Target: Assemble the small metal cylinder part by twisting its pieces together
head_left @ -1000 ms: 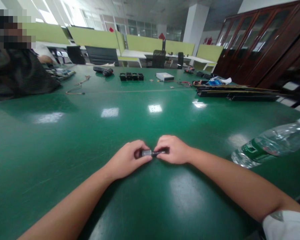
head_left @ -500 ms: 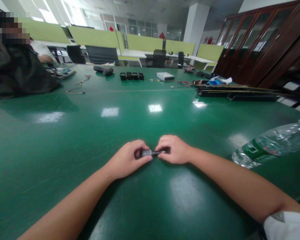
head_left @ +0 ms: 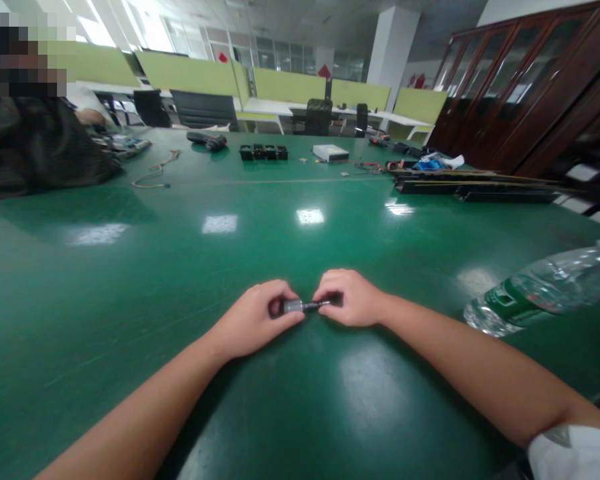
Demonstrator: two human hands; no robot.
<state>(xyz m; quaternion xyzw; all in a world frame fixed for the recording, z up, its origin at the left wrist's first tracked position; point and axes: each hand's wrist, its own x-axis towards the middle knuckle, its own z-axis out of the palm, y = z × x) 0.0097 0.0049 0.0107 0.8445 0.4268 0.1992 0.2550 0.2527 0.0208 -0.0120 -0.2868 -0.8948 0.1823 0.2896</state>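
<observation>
Just above the green tabletop [head_left: 280, 393], both my hands are on one small slim tool; its exact kind cannot be made out. It has a grey cylinder [head_left: 293, 306] on the left and a thin dark shaft [head_left: 311, 307] running to the right. My left hand [head_left: 257, 317] is closed round the grey cylinder, thumb and forefinger pinching it; the left end is hidden in the palm. My right hand [head_left: 353, 299] is closed in a pinch at the shaft's right end, which its fingers partly cover.
A clear plastic bottle with a green label [head_left: 520, 300] lies on the right. Toward the back are several black modules [head_left: 263, 153], a white box [head_left: 331, 153], a cable [head_left: 153, 177] and dark rails [head_left: 475, 187]. A dark mesh bag [head_left: 40, 143] stands back left, near a person.
My right fingers have shifted slightly to the right along the shaft, so a little more of it shows between the hands. The left hand stays put.
</observation>
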